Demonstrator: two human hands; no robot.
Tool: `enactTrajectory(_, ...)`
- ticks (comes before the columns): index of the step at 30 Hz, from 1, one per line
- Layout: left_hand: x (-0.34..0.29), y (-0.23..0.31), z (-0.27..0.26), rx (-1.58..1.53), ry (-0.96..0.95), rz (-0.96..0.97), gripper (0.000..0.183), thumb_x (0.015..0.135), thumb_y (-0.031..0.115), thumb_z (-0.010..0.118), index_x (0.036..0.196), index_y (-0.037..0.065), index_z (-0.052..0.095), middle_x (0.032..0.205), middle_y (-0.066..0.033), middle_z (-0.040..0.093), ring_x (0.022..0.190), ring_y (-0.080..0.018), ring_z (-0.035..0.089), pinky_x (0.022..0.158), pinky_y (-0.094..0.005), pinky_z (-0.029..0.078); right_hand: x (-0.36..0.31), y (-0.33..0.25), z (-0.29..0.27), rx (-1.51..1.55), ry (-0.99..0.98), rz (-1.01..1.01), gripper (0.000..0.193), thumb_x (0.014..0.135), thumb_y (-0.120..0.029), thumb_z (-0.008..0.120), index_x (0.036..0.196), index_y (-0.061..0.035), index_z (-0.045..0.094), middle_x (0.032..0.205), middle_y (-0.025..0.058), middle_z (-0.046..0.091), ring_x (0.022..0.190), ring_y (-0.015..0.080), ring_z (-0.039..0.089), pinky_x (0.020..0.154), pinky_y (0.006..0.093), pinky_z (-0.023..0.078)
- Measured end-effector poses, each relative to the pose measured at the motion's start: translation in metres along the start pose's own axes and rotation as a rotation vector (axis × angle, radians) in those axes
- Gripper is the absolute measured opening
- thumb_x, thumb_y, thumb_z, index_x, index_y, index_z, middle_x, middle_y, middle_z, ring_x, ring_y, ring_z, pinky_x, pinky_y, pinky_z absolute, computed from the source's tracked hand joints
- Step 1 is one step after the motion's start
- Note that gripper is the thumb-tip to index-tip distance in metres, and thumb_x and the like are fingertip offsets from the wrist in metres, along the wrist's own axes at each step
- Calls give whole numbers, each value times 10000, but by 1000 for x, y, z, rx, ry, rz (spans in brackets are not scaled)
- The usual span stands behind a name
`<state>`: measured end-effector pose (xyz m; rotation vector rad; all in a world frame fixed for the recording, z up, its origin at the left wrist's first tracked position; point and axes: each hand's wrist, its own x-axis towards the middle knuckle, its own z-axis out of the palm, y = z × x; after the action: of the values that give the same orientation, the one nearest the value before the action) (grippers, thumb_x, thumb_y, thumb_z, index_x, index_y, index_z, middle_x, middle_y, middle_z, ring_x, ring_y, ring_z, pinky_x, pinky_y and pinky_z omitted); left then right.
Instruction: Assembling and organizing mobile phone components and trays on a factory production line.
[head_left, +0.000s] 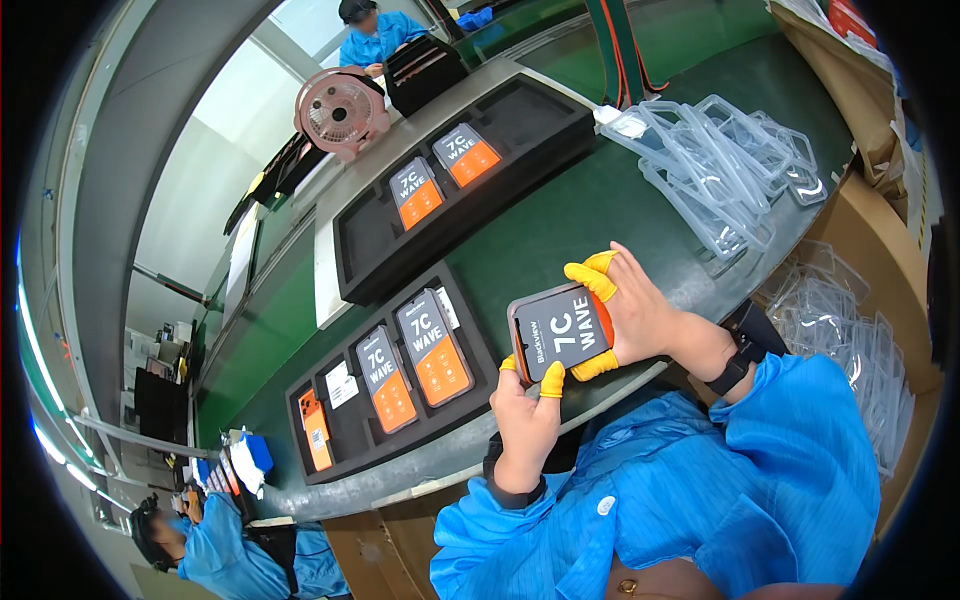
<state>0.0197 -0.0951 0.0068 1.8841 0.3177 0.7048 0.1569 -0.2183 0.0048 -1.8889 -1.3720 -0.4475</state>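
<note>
A smartphone (562, 332) with a grey and orange printed front film is held above the front edge of the green table. My right hand (638, 312) grips its right end, with yellow finger cots on several fingertips. At the phone's lower left corner, the thumb and a finger of my left hand (527, 425), also in yellow cots, close on it. Left of my hands lies a black foam tray (345, 448). It holds two similar phones, one upright (433, 348) and another (386, 380) beside it, plus an orange phone lying back up (314, 430) at its left end.
Beyond is a second black tray (365, 265) with two phones. Clear plastic cases (715, 170) are heaped at the right, and more (835, 330) fill a cardboard box below. A pink fan (340, 112) stands at the back. Two people in blue work at the far side and lower left.
</note>
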Motion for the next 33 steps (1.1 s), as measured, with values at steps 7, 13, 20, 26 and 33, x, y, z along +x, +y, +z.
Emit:
enactTrajectory(7,10,-7,-20,-121,80,-115,252,745,70,610,937,-51,500,771,-82,593,702,-87,536,627,-217,422,12,-5,-27,112,94,-118,870,531,-464,719,1186,-16,362,1124,162,418,1021,335,417,906,436,302)
enactTrajectory(13,7,7,-16,66,10,-67,259,746,78,610,942,-51,502,786,-105,599,724,-100,548,643,-234,431,20,32,1,466,-337,324,510,613,-323,726,933,34,551,845,174,584,767,262,574,692,302,445)
enactTrajectory(20,10,5,-22,55,41,-88,256,728,79,627,922,-47,516,749,-106,608,687,-119,567,622,-244,440,10,18,2,418,-199,377,469,571,-413,728,763,-3,601,667,148,589,618,284,578,584,313,454)
enactTrajectory(26,17,6,-18,313,124,11,244,727,83,630,904,-51,530,718,-98,603,666,-115,565,586,-234,437,-1,10,9,327,-17,374,447,561,-392,736,734,-3,599,645,141,583,588,271,576,557,303,451)
enactTrajectory(33,18,-4,-16,-373,-174,-166,557,738,143,628,1190,-13,342,1146,-160,459,1032,-215,476,837,-288,380,-11,20,33,1065,108,740,394,635,-290,736,864,-11,579,778,47,613,696,117,577,649,251,460)
